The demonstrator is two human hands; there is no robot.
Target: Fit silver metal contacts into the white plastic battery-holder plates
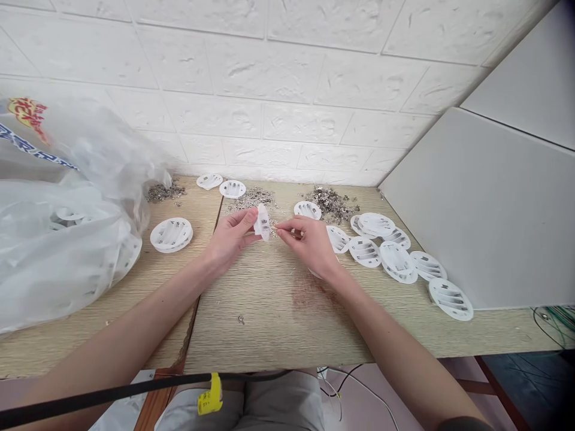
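My left hand (231, 236) grips a round white plastic battery holder (262, 222), held on edge above the wooden table (269, 311). My right hand (309, 239) is pinched at the holder's right side, thumb and forefinger closed on a small metal piece too tiny to make out. Both hands meet over the middle of the table, just in front of a pile of small metal contacts (254, 197).
A second pile of metal contacts (330, 202) lies to the right, with several white holders (395, 257) spread beside it. A stack of holders (171, 234) sits left, next to a large plastic bag (63, 227) of more. A grey panel (485, 209) stands at right.
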